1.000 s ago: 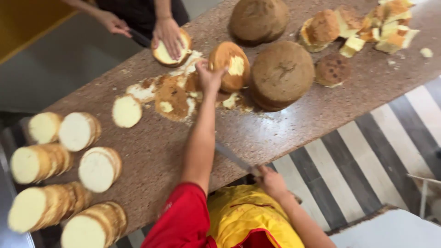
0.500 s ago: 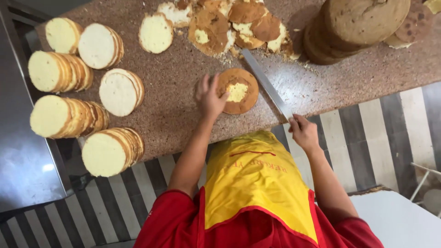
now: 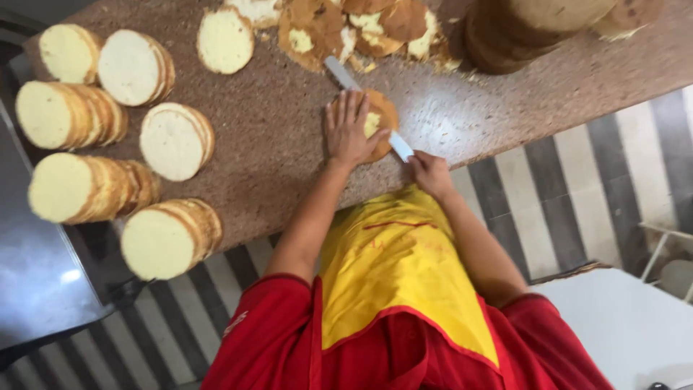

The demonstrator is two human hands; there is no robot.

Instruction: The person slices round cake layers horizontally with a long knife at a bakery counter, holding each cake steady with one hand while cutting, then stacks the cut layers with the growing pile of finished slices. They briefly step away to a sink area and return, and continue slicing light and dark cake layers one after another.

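Brown-crusted cake (image 3: 377,119) is lying under the flat, spread left hand (image 3: 349,132); the right hand (image 3: 429,172), closed around the knife (image 3: 364,105), is now slicing through it, no longer approaching.

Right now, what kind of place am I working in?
Probably a bakery or cake kitchen: stacks of sliced sponge rounds cover the speckled stone counter, and your right hand draws a long knife through a cake layer.
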